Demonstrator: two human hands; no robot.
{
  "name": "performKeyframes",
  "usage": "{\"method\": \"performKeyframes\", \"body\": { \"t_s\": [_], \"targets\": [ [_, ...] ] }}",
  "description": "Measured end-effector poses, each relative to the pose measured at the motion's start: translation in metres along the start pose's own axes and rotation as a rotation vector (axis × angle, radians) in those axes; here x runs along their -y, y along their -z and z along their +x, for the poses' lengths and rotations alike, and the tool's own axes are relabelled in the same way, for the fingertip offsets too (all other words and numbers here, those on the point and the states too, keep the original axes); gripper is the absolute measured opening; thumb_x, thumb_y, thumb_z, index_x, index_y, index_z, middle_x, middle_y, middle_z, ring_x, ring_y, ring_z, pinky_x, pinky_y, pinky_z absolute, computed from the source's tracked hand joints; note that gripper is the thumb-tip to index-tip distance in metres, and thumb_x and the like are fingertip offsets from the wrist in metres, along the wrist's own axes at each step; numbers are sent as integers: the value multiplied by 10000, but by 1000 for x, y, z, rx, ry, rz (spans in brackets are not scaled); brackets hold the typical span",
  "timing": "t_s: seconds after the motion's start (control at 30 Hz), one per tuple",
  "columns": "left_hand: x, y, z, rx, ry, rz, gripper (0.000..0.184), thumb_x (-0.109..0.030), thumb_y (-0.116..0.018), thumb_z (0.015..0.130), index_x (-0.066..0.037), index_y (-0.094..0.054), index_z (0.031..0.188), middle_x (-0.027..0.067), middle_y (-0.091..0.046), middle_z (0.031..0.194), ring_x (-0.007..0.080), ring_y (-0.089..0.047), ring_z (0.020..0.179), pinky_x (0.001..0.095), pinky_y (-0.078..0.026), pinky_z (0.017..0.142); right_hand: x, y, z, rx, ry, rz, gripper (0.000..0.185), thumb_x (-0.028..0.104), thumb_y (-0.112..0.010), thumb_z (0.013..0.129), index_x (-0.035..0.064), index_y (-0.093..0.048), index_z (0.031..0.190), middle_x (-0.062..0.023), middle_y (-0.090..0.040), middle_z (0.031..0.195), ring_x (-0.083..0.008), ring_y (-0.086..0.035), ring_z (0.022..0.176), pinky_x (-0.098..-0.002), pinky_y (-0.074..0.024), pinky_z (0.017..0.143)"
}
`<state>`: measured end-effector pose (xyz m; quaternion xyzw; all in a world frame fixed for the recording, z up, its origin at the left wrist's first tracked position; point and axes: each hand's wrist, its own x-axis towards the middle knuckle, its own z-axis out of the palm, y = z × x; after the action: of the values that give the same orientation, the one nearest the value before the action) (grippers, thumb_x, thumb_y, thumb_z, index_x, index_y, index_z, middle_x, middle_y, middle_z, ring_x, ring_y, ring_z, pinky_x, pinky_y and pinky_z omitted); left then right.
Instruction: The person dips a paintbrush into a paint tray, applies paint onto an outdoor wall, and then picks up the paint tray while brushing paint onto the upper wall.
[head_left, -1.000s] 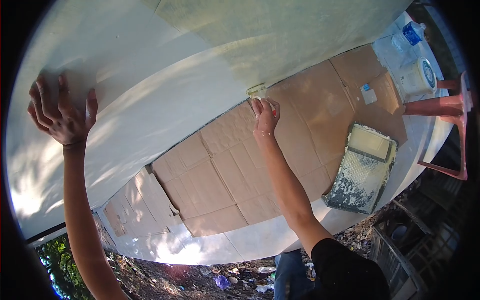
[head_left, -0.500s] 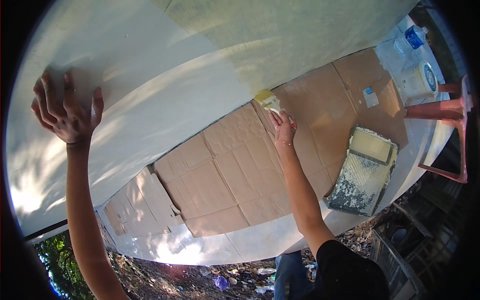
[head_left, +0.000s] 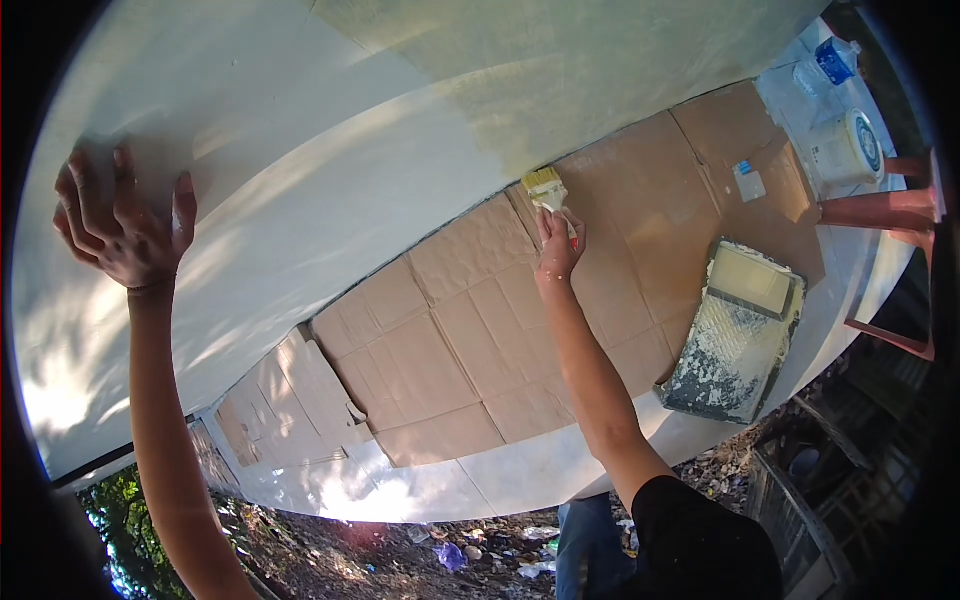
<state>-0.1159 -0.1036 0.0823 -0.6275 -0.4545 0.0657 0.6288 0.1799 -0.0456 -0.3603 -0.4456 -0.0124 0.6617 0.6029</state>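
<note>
My left hand point(head_left: 125, 225) rests with spread fingers against the pale wall point(head_left: 300, 170) at the left. Farther right, my right hand point(head_left: 558, 243) grips a paintbrush point(head_left: 545, 190) by its handle. Yellowish paint coats the bristles, which point up toward the bottom edge of the wall. Whether the bristles touch the wall I cannot tell. A greenish-yellow painted area point(head_left: 560, 100) covers the wall above the brush. Below and to the right of my right hand, a paint tray point(head_left: 735, 340) holds pale yellow paint in its well.
Flattened cardboard point(head_left: 460, 340) covers the tiled ledge point(head_left: 440, 490) along the wall. At the right are a white paint bucket point(head_left: 840, 150), a plastic bottle point(head_left: 828, 65) and a reddish plastic stool point(head_left: 885, 210). Littered ground point(head_left: 480, 560) lies below the ledge.
The paintbrush in my right hand has moved slightly away from the wall's bottom edge, and its bristles have turned more upward. My left hand stays on the wall.
</note>
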Motion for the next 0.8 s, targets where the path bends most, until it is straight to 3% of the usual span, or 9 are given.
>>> {"method": "performKeyframes", "body": {
  "t_s": [0.03,0.13,0.17,0.27,0.43,0.53,0.57,0.67,0.8],
  "targets": [
    [1,-3,-2,-30,-3,-20,660,-565,-541,902,-104,-471,1369,181,-426,1420,348,-360,1335,497,-256,1078,-6,-8,4,-14,21,-25,203,29,-601,904,26,-482,1069,-175,-611,1043,-275,-661,988,-392,-538,989],
    [-1,-1,2,-24,-9,-3,652,-561,-534,908,-101,-472,1365,181,-428,1417,347,-371,1329,494,-267,1072,8,-41,-15,119,-209,130,179,10,-582,917,22,-480,1064,-186,-619,1047,-300,-655,1015,-400,-540,988],
    [0,-1,4,-29,-10,-6,648,-558,-531,909,-102,-471,1366,182,-428,1417,347,-375,1327,492,-269,1071,25,-42,-27,255,-221,257,170,4,-565,925,23,-480,1070,-188,-620,1048,-305,-649,1034,-397,-535,996],
    [-1,0,5,-32,-14,-19,639,-550,-527,913,-106,-468,1370,183,-431,1415,346,-385,1325,490,-274,1069,88,-51,-87,347,-122,268,146,36,-559,947,25,-491,1076,-207,-626,1030,-309,-665,995,-428,-531,999],
    [-4,2,9,-55,-2,-48,631,-530,-539,908,-118,-463,1379,184,-441,1413,348,-396,1323,490,-278,1069,9,-28,-33,-48,-67,-8,170,52,-572,920,30,-475,1059,-144,-594,961,-245,-645,975,-335,-556,960],
    [-4,3,8,-44,-1,-4,632,-521,-552,901,-116,-468,1378,185,-441,1417,350,-406,1316,491,-293,1061,3,-69,-31,2,-107,-12,181,60,-585,915,33,-473,1055,-136,-589,966,-236,-640,957,-335,-550,971],
    [-3,4,6,-46,-6,-12,631,-521,-551,900,-117,-471,1377,186,-440,1420,352,-407,1315,491,-295,1060,22,-87,-47,-42,-152,74,171,56,-574,927,31,-480,1068,-152,-585,1001,-273,-647,994,-358,-542,979],
    [-2,0,9,-62,2,-27,625,-525,-549,898,-123,-483,1372,187,-438,1424,354,-412,1311,491,-300,1059,98,-99,-107,387,-65,288,164,49,-558,942,28,-480,1085,-163,-579,1036,-320,-645,1045,-402,-530,993],
    [-2,1,7,-62,-3,-40,613,-531,-543,897,-133,-497,1360,184,-445,1419,354,-423,1303,488,-314,1053,118,-104,-135,444,46,272,139,44,-540,954,27,-482,1079,-165,-579,1052,-346,-637,1078,-451,-516,1010]
  ]
}}
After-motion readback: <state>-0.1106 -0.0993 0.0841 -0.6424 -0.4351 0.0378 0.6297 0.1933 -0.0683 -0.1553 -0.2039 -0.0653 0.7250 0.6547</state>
